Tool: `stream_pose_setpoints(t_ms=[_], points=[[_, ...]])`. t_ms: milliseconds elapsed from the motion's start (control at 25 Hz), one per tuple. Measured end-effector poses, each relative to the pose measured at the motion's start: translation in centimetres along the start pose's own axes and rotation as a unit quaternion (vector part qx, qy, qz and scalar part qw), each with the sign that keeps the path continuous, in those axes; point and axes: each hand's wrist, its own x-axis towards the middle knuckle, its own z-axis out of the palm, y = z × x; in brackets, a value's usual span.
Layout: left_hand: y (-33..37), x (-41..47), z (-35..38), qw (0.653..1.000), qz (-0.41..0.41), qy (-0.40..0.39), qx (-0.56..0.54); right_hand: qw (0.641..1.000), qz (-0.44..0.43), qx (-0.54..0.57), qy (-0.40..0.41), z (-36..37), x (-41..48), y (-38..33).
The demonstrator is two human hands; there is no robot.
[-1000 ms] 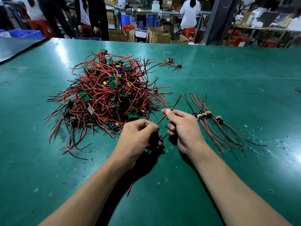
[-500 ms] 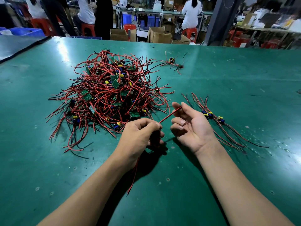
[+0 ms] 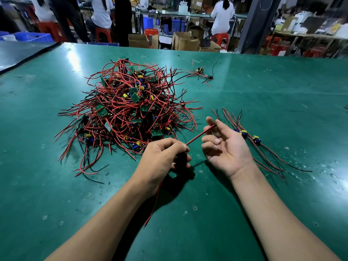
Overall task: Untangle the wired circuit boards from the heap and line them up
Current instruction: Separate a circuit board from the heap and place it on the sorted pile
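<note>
A heap of wired circuit boards (image 3: 128, 108), small green boards tangled in red and black wires, lies left of centre on the green table (image 3: 263, 95). My left hand (image 3: 162, 157) grips one wired board pulled from the heap; the board is hidden in my fist. Its red wire (image 3: 199, 135) runs up and right to my right hand (image 3: 226, 146), and another red wire hangs below my left wrist. My right hand is palm up with loosely curled fingers, and the wire's tip lies between thumb and forefinger. Lined-up boards (image 3: 250, 136) lie just right of that hand.
Two stray wired boards (image 3: 201, 72) lie apart at the back of the table. Beyond the far edge stand cardboard boxes (image 3: 184, 41), red stools, blue bins and several people at other benches. A darker table (image 3: 17, 53) adjoins at the far left.
My right hand has let go of the red wire it gripped, slid out to its tip and turned palm up. My left hand has stayed in place, gripping.
</note>
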Motion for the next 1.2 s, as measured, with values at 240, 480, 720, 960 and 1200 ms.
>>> stream_pose_setpoints(t_ms=[240,480,720,960,1200], points=[[0.2,0.0,-0.2,0.999,-0.027,0.012,-0.043,0.962,-0.053,-0.267,-0.009,-0.3,-0.6,1.7],[0.2,0.2,-0.5,0.998,-0.038,-0.003,-0.049,0.949,0.002,-0.304,-0.086,-0.1,-1.0,3.7],[0.4,0.5,-1.0,0.996,-0.05,-0.02,-0.07,0.944,-0.096,-0.316,-0.017,-0.1,-0.9,4.3],[0.3,0.6,-1.0,0.998,-0.038,-0.025,-0.049,0.892,-0.215,-0.39,0.079,-0.7,0.0,3.8],[0.2,0.6,-1.0,0.998,-0.037,-0.036,-0.032,0.811,-0.355,-0.446,0.132,-1.6,1.0,2.0]])
